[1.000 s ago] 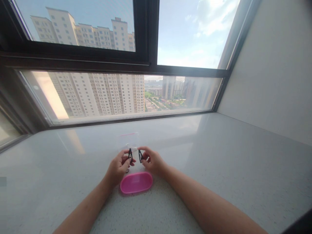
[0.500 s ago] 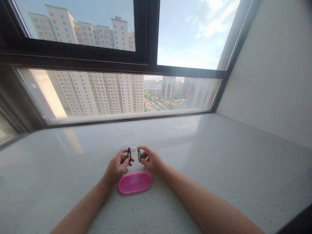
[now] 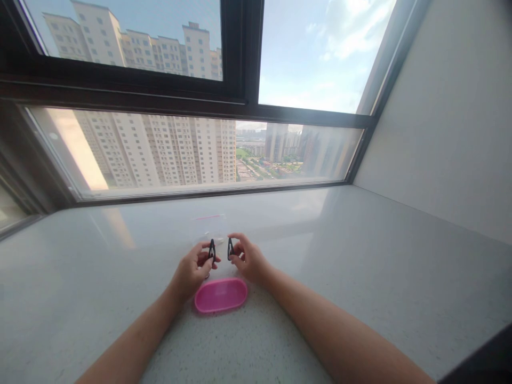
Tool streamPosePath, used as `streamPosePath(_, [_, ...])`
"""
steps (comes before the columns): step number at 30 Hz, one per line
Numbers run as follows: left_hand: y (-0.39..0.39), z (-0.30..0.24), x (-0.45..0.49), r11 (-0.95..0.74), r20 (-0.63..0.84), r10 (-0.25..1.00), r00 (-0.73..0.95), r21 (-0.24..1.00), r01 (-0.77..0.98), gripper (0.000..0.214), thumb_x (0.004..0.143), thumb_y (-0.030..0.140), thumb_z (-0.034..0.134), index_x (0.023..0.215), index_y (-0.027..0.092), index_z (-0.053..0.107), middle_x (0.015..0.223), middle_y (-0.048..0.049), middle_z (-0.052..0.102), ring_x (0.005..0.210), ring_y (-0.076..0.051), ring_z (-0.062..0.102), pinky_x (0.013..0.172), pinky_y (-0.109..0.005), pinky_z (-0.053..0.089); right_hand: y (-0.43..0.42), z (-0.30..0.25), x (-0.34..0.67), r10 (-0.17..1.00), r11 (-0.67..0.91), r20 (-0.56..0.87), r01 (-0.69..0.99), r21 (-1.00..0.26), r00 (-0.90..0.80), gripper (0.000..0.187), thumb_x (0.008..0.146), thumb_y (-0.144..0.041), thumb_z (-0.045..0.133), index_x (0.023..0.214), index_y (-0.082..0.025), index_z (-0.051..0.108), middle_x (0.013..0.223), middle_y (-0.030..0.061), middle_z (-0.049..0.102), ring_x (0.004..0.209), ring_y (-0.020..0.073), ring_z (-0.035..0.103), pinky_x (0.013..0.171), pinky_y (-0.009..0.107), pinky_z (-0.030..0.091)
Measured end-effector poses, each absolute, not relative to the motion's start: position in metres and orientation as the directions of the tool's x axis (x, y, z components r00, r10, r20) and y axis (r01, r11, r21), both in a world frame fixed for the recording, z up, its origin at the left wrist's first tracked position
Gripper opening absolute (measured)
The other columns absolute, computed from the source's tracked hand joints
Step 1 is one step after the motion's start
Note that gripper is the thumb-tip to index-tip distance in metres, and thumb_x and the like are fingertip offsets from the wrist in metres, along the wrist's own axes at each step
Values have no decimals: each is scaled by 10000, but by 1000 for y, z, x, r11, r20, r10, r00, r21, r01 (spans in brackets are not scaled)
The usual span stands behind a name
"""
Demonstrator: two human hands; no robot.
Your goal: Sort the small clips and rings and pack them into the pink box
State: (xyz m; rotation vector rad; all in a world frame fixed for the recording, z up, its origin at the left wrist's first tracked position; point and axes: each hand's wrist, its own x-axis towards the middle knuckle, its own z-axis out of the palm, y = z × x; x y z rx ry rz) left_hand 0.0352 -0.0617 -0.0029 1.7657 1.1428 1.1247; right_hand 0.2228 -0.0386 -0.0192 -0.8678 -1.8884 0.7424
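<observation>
Between the thumb and fingers of my left hand (image 3: 193,268) is a black snap hair clip (image 3: 212,252), held upright. My right hand (image 3: 250,260) pinches a second black hair clip (image 3: 230,249), also upright, a short gap to the right of the first. Both hands are above a pink oval tray (image 3: 221,295), on its far side. A small round object (image 3: 207,276), partly hidden by my left hand, lies by the tray's far left rim. Behind the hands a clear plastic bag (image 3: 210,224) with a pink strip lies flat, with something small and whitish at its near edge.
Everything rests on a pale speckled sill (image 3: 360,298). A dark-framed window (image 3: 200,109) rises at the back, with tall buildings outside. To the right stands a white wall (image 3: 448,138). A dark shape (image 3: 486,357) fills the lower right corner.
My right hand with its clip has shifted slightly right and up, so the gap between the two clips is a little wider. The view has tilted slightly.
</observation>
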Motion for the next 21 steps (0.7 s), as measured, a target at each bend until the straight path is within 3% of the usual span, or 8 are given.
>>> streamPosePath(4, [-66, 1, 37, -297, 246, 948, 203, 915, 275, 272, 784, 271, 510, 1033, 167, 473, 833, -88, 691, 667, -192, 652, 540, -281, 491, -36, -21, 224, 816, 561, 474, 257, -787, -330, 545, 741, -99, 518, 1252, -222, 376, 736, -22, 552, 623, 102, 555, 546, 203, 432])
streamPosePath(10, [-68, 4, 35, -284, 262, 959, 111, 905, 317, 266, 792, 309, 507, 1021, 183, 458, 759, -57, 707, 496, -161, 634, 464, -245, 450, -34, -23, 223, 835, 530, 453, 235, -815, -311, 276, 763, -127, 506, 1029, -196, 531, 709, -15, 571, 621, 111, 581, 578, 221, 457])
streamPosePath(21, [-66, 2, 35, -257, 219, 964, 150, 913, 317, 255, 823, 327, 478, 1030, 187, 428, 710, -33, 689, 451, -154, 620, 409, -210, 388, -36, -23, 219, 852, 462, 398, 128, -878, -341, 106, 763, -147, 509, 864, -175, 498, 686, -7, 573, 578, 104, 570, 524, 210, 465])
